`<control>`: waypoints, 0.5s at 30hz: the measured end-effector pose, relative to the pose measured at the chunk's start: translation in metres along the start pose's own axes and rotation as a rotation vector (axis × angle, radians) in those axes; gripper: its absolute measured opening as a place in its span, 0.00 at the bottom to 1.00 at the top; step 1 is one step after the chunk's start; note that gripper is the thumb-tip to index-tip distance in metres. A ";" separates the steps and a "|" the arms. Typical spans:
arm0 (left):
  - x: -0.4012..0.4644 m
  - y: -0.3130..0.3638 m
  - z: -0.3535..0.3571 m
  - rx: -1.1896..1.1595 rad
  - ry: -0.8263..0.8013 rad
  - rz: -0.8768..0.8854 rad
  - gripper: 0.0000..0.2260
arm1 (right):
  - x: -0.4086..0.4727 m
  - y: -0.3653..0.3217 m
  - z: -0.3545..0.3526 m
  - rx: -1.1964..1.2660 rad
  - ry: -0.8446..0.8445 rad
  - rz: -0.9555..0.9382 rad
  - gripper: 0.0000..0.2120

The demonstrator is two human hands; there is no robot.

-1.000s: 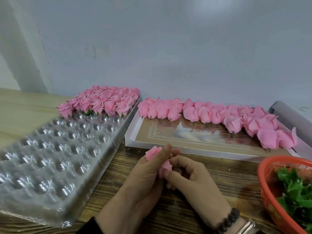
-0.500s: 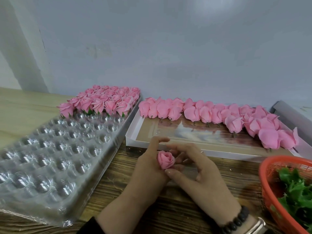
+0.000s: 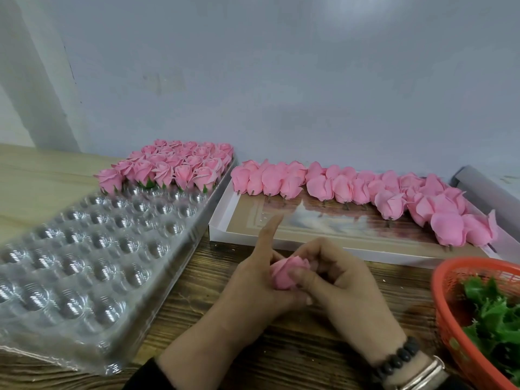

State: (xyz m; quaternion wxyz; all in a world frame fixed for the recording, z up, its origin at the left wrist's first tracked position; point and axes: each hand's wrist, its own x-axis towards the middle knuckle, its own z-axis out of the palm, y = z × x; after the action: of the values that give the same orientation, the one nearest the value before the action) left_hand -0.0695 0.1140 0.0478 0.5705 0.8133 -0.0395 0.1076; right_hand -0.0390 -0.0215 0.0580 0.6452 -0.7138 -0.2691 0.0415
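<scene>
Head camera, the only view: your hands meet low in the centre of the frame, above the dark-grained wooden tabletop [image 3: 197,280]. Your left hand [image 3: 253,291] cups a soft pink foam rose head [image 3: 285,273] from the left. Its lower fingers curl round the bloom, while the index finger [image 3: 270,229] sticks straight up, clear of the flower. Your right hand [image 3: 346,288], the one with the dark bead bracelet [image 3: 396,358], closes on the same bloom from the right, with the thumb laid across the outer petals. So the rose is pinched between both hands, off the table, just in front of the near rim of the shallow white cardboard box [image 3: 309,247].

Along the far side of that box, from centre to right of frame, lies a row of loose pink buds with short stubs [image 3: 351,187]. At left sits the clear plastic blister tray [image 3: 84,263], with finished pink roses on green bases [image 3: 168,167] filling its far rows in the upper left. At the lower right edge, an orange mesh basket [image 3: 444,305] holds green leafy calyx pieces [image 3: 495,313].

By my reading you are shaping this bloom's petals. Whether a green base is already fitted is hidden by your fingers. If not, your right hand must let go and reach for the basket. If so, carry the rose left to the next cup in front of the filled rows, holding lightly so the petals don't crush.
</scene>
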 end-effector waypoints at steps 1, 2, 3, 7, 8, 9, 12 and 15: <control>0.001 -0.001 0.000 -0.023 0.023 0.018 0.39 | 0.001 0.002 -0.001 0.057 0.046 0.021 0.05; 0.001 -0.001 0.000 -0.045 0.044 0.040 0.35 | 0.002 0.003 -0.003 0.109 0.087 0.043 0.05; 0.001 -0.001 0.000 -0.054 0.061 0.064 0.31 | 0.003 0.005 -0.005 0.150 0.122 0.059 0.05; 0.001 0.000 0.000 -0.026 0.084 0.127 0.17 | 0.005 0.010 -0.005 0.250 0.186 0.100 0.05; 0.001 0.001 0.000 -0.017 0.082 0.139 0.15 | 0.005 0.012 -0.005 0.267 0.183 0.113 0.04; 0.001 0.000 0.000 -0.013 0.083 0.149 0.14 | 0.004 0.014 -0.004 0.281 0.178 0.124 0.03; 0.001 0.000 -0.001 -0.018 0.074 0.152 0.11 | 0.004 0.015 -0.004 0.274 0.153 0.153 0.02; 0.002 0.004 -0.003 -0.156 0.054 0.127 0.07 | 0.003 0.012 -0.007 0.153 0.086 0.162 0.17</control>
State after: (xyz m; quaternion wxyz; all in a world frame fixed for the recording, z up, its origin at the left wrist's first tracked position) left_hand -0.0684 0.1154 0.0527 0.6250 0.7590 -0.0841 0.1620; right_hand -0.0292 -0.0268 0.0491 0.7034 -0.6829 -0.1786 0.0833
